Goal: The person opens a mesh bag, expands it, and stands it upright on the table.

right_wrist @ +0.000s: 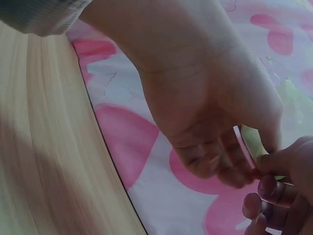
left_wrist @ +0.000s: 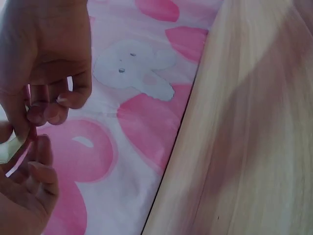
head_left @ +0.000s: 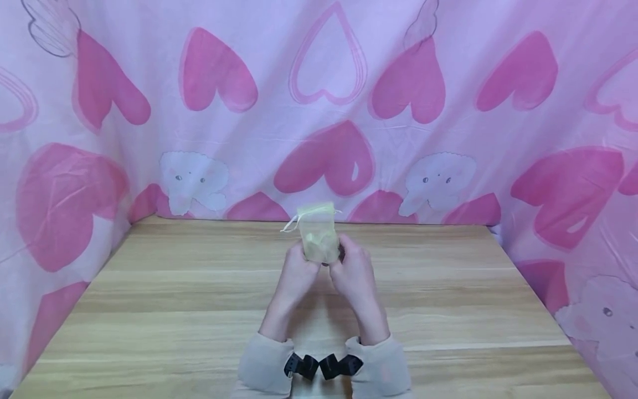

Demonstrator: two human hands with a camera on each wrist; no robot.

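Note:
A small pale-yellow sheer drawstring pouch is held up by both hands above the table, its white strings hanging out to the left near the top. Something lighter shows inside its lower part, too blurred to name. My left hand pinches the pouch's lower left corner with thumb and curled fingers. On the other side my right hand pinches the lower right corner. In the right wrist view a bit of the pouch shows between the thumbs and fingers of the two hands, whose tips nearly meet.
A wood-grain table lies beneath the hands. Behind it and at both sides hangs a pink curtain printed with hearts and white animals. Black wrist cameras sit on the light sleeves.

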